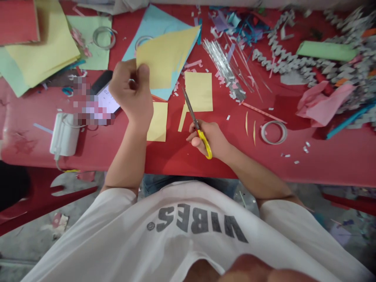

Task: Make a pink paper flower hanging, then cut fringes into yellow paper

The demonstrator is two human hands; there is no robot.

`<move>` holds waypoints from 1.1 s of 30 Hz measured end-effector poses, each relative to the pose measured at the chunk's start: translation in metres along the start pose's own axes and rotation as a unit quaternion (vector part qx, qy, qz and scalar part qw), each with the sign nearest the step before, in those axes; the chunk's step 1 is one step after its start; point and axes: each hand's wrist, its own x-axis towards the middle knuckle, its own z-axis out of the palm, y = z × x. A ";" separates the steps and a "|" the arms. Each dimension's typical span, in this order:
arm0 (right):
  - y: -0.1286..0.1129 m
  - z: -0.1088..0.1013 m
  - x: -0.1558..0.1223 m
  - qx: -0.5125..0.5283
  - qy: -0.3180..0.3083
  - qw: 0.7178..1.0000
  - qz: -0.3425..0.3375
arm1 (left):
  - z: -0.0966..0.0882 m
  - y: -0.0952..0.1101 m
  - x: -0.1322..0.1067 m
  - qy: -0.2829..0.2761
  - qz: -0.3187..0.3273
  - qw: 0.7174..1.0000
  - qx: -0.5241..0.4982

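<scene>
Covering the red counter (320, 166) are coloured paper scraps (235, 23) and loose sheets, with a pale blue sheet (158, 23) showing behind a raised yellow paper sheet (164, 55). The left hand (131, 92) curls nearly closed, pinching that yellow sheet's lower edge between thumb and fingers, while the right hand (211, 139) grips yellow-handled scissors (204, 143) through the loops, steel blades (190, 107) slanting over a cut yellow paper square (199, 92) on the counter.
</scene>
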 end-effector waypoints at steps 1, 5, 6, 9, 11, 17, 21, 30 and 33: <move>-0.002 -0.001 -0.001 0.003 -0.005 1.000 -0.001 | 0.000 0.006 -0.002 0.012 0.000 1.000 -0.010; -0.010 -0.004 -0.002 -0.041 -0.022 0.999 -0.002 | 0.005 0.033 -0.009 0.062 -0.010 0.997 -0.052; -0.011 -0.004 -0.002 -0.053 -0.022 0.998 0.000 | 0.008 0.039 -0.011 0.084 -0.009 0.995 -0.056; -0.011 -0.003 -0.002 -0.062 -0.026 0.998 0.010 | 0.014 0.053 -0.018 0.134 -0.013 0.989 -0.052; -0.009 -0.001 -0.003 -0.051 -0.027 0.998 0.007 | 0.017 0.058 -0.025 0.148 -0.014 0.988 -0.050; -0.007 0.003 -0.006 -0.013 -0.005 1.000 -0.006 | 0.022 0.064 -0.043 0.115 -0.049 0.990 -0.059; -0.010 0.003 -0.007 -0.020 -0.001 1.000 -0.002 | 0.023 0.068 -0.044 0.135 0.010 0.989 -0.065; -0.016 0.002 -0.007 -0.062 0.020 0.998 0.020 | 0.026 0.080 -0.058 0.085 -0.081 0.989 -0.091; -0.016 0.002 -0.007 -0.070 0.027 0.997 0.019 | 0.025 0.080 -0.061 0.071 -0.106 0.987 -0.097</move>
